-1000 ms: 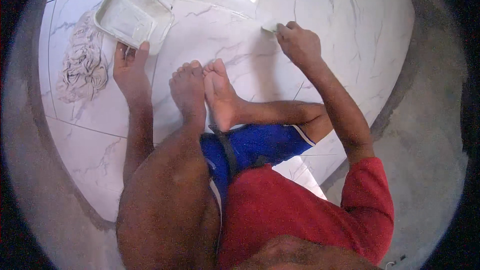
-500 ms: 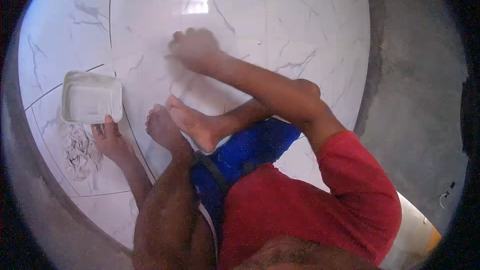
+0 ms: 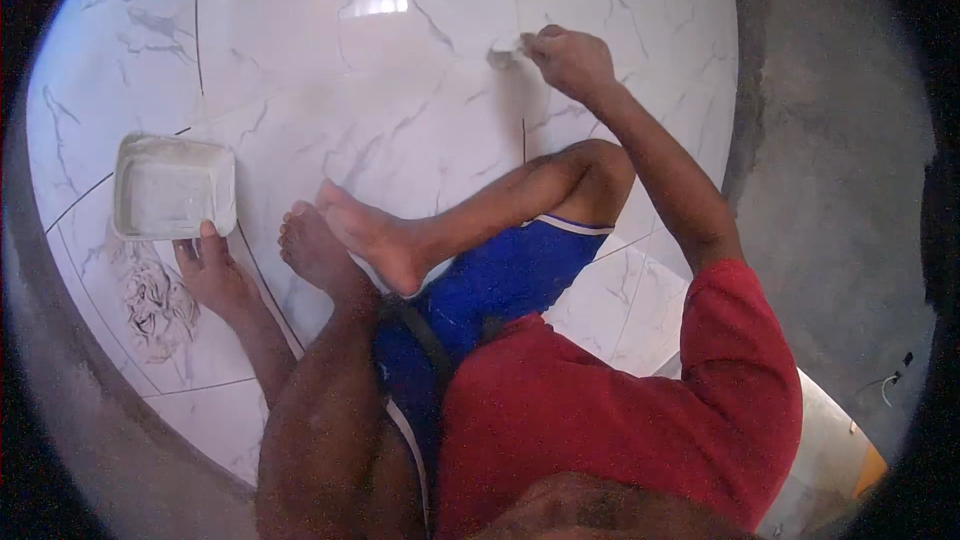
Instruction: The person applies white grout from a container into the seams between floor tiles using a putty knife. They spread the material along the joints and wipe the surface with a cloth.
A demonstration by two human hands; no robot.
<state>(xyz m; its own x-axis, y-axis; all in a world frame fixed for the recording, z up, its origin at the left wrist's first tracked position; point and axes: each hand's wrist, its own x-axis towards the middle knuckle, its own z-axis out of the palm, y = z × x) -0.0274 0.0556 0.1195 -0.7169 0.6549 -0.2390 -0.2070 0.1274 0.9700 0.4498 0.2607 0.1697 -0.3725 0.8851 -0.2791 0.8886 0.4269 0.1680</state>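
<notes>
My left hand (image 3: 217,276) grips the near edge of a shallow, off-white rectangular tray (image 3: 228,190), with the thumb over its rim and the fingers beneath. Pale, wet-looking smears coat the inside of the tray. Out to the right, my right hand (image 3: 572,62) is closed around a small tool (image 3: 503,55) with a whitish-grey end, perhaps a small scraper; its handle is hidden in the fist. That end is at or just above the glossy marbled tile floor (image 3: 400,130), near a joint between tiles. Part of this joint shows as a dark line.
Close to my left wrist lies a crumpled white cloth or plastic with dark creases (image 3: 158,312). My bare feet (image 3: 335,240) and bent legs rest on the tiles between my hands. Rough grey concrete (image 3: 830,160) borders the tiles on the right, with a thin pale wire (image 3: 888,395) on it.
My right hand has swung right, from above my feet to the tile joint near my right knee, and the tool now shows. My left hand keeps its hold on the tray.
</notes>
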